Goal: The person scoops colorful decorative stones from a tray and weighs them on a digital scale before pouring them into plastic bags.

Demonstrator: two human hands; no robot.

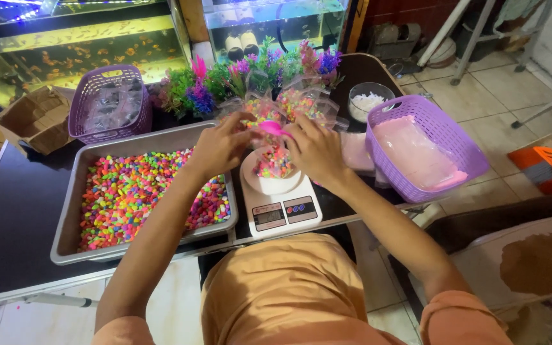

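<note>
While apparently pinching, both hands [269, 147] raised.

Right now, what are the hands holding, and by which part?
Both the left hand and the right hand grip the top opening of a small clear bag of coloured pebbles resting on the kitchen scale. A pink scoop sits between them; which hand holds it is unclear.

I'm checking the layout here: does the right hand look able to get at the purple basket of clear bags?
Probably yes: the right hand is beside the purple basket, whose top is open, with nothing between them.
</note>
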